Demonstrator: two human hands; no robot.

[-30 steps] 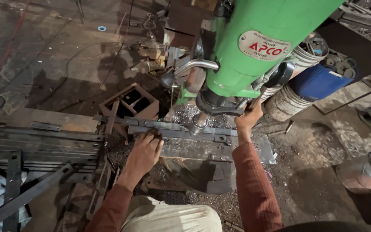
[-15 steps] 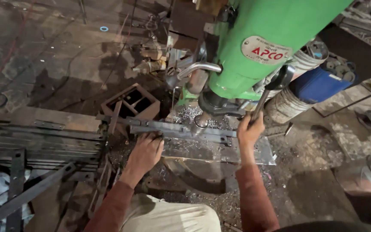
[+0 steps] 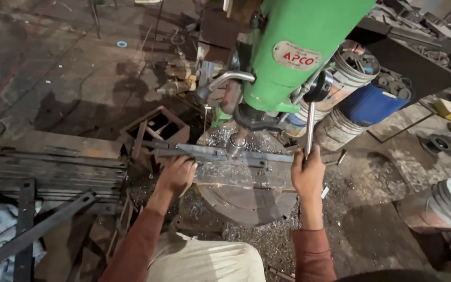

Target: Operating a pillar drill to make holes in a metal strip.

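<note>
A green drill press point(image 3: 298, 47) stands over a round work table point(image 3: 246, 203) strewn with metal shavings. A flat steel bar point(image 3: 210, 154) lies across that table under the chuck point(image 3: 235, 142), which is down on the bar. My left hand point(image 3: 176, 175) presses on the bar's near side, left of the chuck. My right hand point(image 3: 308, 175) is closed around the lower end of the chrome feed lever point(image 3: 310, 130), which hangs nearly straight down from the machine's right side.
A stack of flat steel bars point(image 3: 53, 172) lies at the left on the floor. A rusty box frame point(image 3: 155, 125) sits behind the bar. Buckets point(image 3: 351, 78) and a blue drum point(image 3: 371, 104) stand at the right, another bucket point(image 3: 444, 203) at the lower right.
My right hand has pulled the feed lever down and toward me, from up near the machine's head to low beside the table. The chuck has come down onto the bar. My left hand stays.
</note>
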